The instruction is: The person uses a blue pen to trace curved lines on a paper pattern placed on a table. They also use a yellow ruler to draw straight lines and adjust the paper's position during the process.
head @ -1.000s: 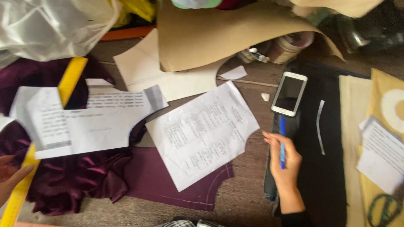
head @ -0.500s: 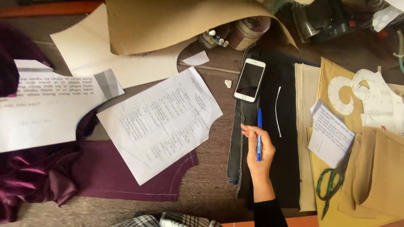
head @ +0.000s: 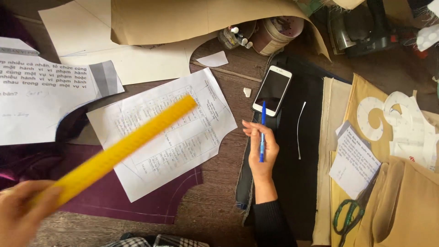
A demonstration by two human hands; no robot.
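My left hand (head: 20,212), at the lower left of the frame, is closed around one end of a yellow ruler (head: 123,148); fingers wrapped, thumb on top. The ruler slants up toward the centre of the frame, its free end above a printed paper pattern (head: 192,137). It is blurred, so its markings cannot be read. I judge it light, stiff and smooth, likely plastic; held at one end it will lever, so a grip nearer the middle would steady it.

My right hand (head: 263,153), at centre, has its fingers curled narrowly around a blue pen (head: 262,132), tip pointing up the frame. The pen is slim, hard and light; I judge it held securely.

The right hand rests on black cloth (head: 306,183), soft and limp. A phone (head: 272,90) with a white case lies face up just above the pen.

The paper pattern overlaps a purple cloth piece (head: 151,206) with a chalked curve, flat and matte. To the lower right lie green-handled scissors (head: 347,219) on tan cloth (head: 407,201). Brown card (head: 183,18) curls across the top. The table (head: 219,192) is dark worn wood.
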